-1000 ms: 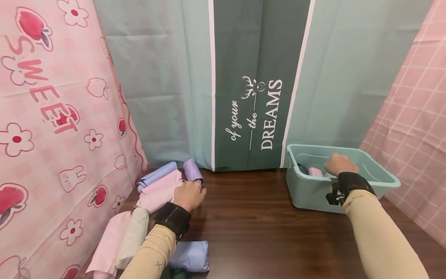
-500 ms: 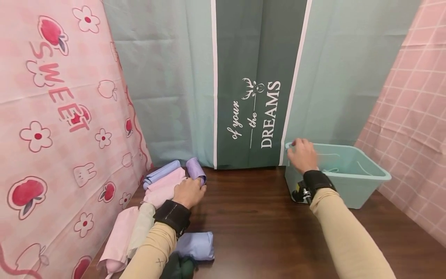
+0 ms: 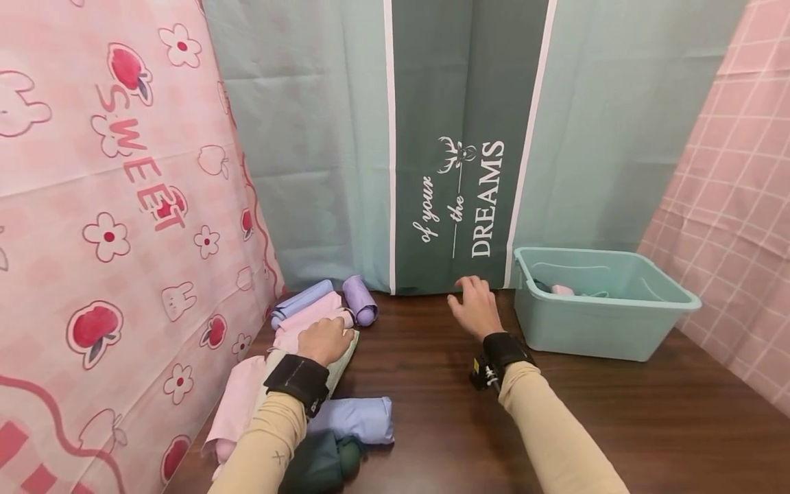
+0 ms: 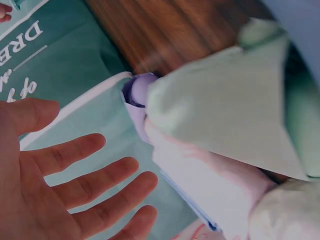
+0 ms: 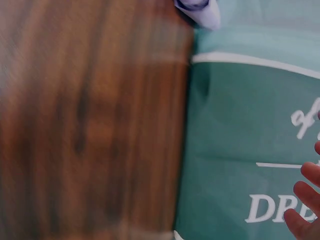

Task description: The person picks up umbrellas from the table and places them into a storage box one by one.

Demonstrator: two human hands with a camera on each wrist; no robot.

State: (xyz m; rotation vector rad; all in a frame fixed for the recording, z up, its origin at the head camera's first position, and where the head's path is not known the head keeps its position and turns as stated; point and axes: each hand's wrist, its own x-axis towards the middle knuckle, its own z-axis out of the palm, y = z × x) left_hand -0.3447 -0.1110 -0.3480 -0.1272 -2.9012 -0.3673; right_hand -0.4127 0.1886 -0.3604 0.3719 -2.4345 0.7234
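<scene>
My left hand (image 3: 326, 341) hovers over a row of folded umbrellas at the left of the table. In the left wrist view its fingers are spread and hold nothing. Nearest to it lies a pale green folded umbrella (image 4: 220, 105), partly hidden by the hand and wrist in the head view. Beyond are a pink umbrella (image 3: 308, 319), a blue one (image 3: 304, 302) and a purple one (image 3: 361, 300) with a round knob. My right hand (image 3: 476, 307) is over the table's back middle, fingers loosely spread around nothing, left of a light teal bin (image 3: 592, 329).
Inside the bin a small pink item (image 3: 561, 290) and something dark show. Closer to me lie a blue umbrella (image 3: 364, 420), a dark green one (image 3: 321, 460) and another pink one (image 3: 237, 398). Fabric curtains (image 3: 457, 206) wall the wooden table (image 3: 432, 412) on three sides.
My right hand has come out of the bin and moved left over the table. The pale green umbrella now shows beside my left hand. The head view has turned slightly left.
</scene>
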